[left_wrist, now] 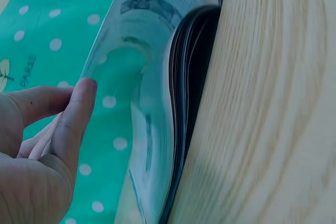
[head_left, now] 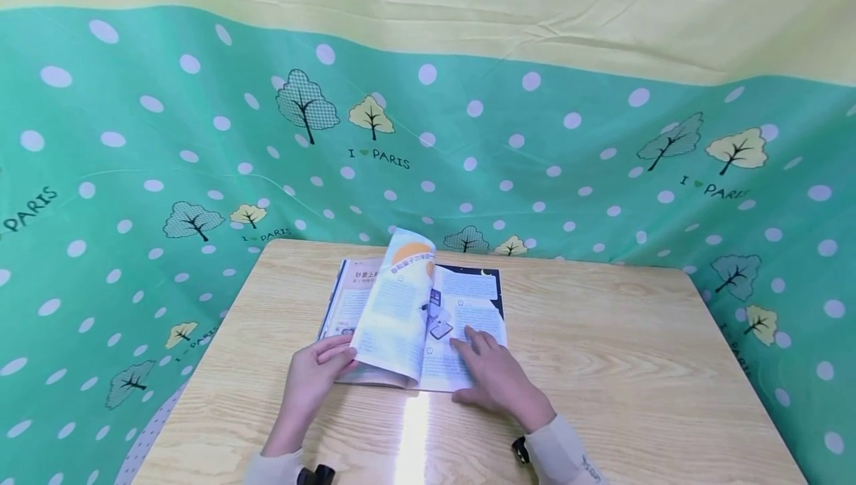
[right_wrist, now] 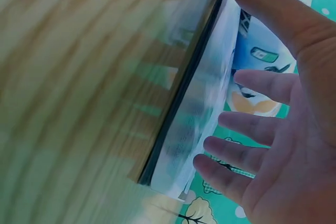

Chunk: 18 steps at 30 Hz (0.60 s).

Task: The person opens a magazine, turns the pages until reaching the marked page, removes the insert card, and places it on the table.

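Observation:
An open magazine point(head_left: 468, 366) lies on the wooden table, one of its pages point(head_left: 394, 314) lifted and curving over toward the left. Between thumb and fingers, my left hand point(head_left: 316, 373) pinches the lower outer corner of that page. The left wrist view shows the same left hand point(left_wrist: 52, 135) at the edge of the bowed page point(left_wrist: 152, 40). My right hand point(head_left: 495, 373) rests on the right-hand page near its lower edge, fingers spread. In the right wrist view the right hand's fingers point(right_wrist: 257, 82) are apart, its thumb at the magazine's edge.
The wooden table point(head_left: 615, 366) extends to both sides of the magazine, with a bright light reflection near its front. A green dotted cloth point(head_left: 468, 165) with printed trees hangs behind and beside it. Small black devices point(head_left: 316, 474) sit at both wrists.

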Each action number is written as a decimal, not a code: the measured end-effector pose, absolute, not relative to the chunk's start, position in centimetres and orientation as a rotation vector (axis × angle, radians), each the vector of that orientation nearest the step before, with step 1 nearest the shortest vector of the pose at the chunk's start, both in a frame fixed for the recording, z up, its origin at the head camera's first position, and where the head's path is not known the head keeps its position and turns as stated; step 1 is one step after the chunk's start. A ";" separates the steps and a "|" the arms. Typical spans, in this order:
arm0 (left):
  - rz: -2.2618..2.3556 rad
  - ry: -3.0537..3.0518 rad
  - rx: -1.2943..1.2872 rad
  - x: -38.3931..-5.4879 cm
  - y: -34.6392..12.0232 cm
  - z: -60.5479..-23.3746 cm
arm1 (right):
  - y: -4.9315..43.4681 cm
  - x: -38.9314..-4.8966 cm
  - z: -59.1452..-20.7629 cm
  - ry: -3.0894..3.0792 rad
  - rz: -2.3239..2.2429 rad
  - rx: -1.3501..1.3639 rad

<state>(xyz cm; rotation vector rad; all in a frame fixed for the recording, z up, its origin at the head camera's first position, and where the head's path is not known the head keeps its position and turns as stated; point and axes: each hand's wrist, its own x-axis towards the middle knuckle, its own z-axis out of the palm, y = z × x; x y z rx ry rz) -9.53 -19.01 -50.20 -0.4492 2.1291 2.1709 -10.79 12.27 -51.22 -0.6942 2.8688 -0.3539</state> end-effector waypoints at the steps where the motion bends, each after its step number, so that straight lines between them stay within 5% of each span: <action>1: 2.164 2.140 -0.467 -9.4 -19.5 -50.2 | 12.2 -10.8 -51.2 2.859 -0.338 -0.693; 18: 2.075 2.202 -0.634 -8.3 -23.6 -51.2 | 12.1 -10.8 -51.7 2.847 -0.307 -0.683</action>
